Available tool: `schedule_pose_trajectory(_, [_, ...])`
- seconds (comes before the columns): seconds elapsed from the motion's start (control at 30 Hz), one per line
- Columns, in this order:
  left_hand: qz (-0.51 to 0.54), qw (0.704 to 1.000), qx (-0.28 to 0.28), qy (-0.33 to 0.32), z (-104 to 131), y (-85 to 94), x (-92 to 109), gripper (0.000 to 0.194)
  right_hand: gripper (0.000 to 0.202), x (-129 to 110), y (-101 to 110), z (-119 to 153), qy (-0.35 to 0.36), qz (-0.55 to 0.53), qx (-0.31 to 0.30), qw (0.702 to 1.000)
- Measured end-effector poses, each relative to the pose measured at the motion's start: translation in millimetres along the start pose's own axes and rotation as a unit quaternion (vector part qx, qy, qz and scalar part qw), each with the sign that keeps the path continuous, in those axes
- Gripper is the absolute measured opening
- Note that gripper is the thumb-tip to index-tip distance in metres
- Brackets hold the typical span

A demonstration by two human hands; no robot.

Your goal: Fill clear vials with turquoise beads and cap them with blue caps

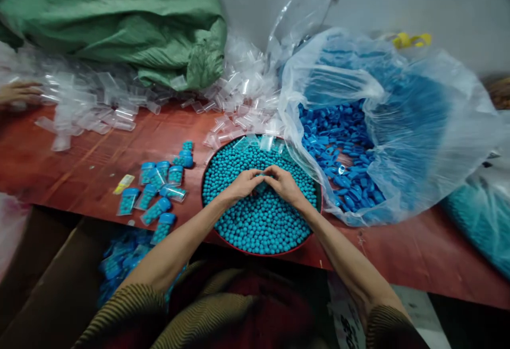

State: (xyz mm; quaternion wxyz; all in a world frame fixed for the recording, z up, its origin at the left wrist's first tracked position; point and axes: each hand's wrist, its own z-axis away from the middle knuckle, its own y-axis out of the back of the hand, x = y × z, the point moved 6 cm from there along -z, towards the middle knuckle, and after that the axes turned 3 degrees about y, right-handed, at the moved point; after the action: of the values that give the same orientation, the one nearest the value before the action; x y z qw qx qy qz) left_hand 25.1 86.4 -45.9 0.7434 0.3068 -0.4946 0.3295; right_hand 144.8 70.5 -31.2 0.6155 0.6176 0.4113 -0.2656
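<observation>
At the far left, another person's hand [22, 93] reaches to a heap of transparent tubes [85, 102], which spreads along the back of the table [79, 171] under and beside a bulky green sack [119, 25]. Between that heap and the near edge runs a wide strip of red tabletop, with room to move. A small yellow packet [124, 184] lies there, just left of a loose group of capped tubes filled with beads [157, 179]; the lowest of these reaches the near edge. Beneath that edge, more filled tubes [119, 264] are piled.

In the middle, a round basin [263, 254] of turquoise beads [255, 232] sits with its near rim close to the table's edge and loose tubes crowding its far rim. Over the beads, the left hand [246, 183] and right hand [282, 182] meet at the fingertips; the pictures do not tell whether they grip anything.

Against the basin's right rim leans an open plastic bag [418, 126] holding blue caps [354, 184], leaving little space on that side. Nearer, a strip of tabletop continues right to a bag of turquoise contents [478, 227].
</observation>
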Motion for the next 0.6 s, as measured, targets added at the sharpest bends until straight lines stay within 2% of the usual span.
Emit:
schedule_pose_trajectory(0.1, [0.068,0.996,-0.017,0.046,6,-3.6,-6,0.034,0.014,-2,-4,2,-0.001,0.033,-0.060,0.998])
schedule_pose_trajectory(0.23, [0.073,0.996,-0.019,0.044,12,-5.9,-4,0.031,0.018,-2,-3,7,-0.014,0.096,-0.107,0.990])
schedule_pose_trajectory(0.3, [0.070,0.997,-0.008,0.041,12,-4.6,-4,0.032,0.019,-5,2,11,0.003,0.129,-0.124,0.984])
schedule_pose_trajectory(0.37, [0.080,0.996,0.009,0.044,13,-1.2,-6,0.035,0.019,-9,15,16,0.036,0.191,-0.118,0.974])
schedule_pose_trajectory(0.43, [0.106,0.993,0.018,0.050,13,2.1,-9,0.038,0.018,-8,41,21,0.060,0.263,-0.071,0.960])
schedule_pose_trajectory(0.5, [0.149,0.987,0.010,0.061,14,3.3,-12,0.042,0.020,1,78,26,0.045,0.322,0.013,0.945])
schedule_pose_trajectory(0.57, [0.191,0.979,-0.008,0.070,16,2.3,-14,0.046,0.025,23,119,34,-0.030,0.398,0.118,0.909])
schedule_pose_trajectory(0.6, [0.206,0.976,-0.017,0.072,16,1.5,-14,0.047,0.028,37,135,38,-0.077,0.441,0.136,0.884])
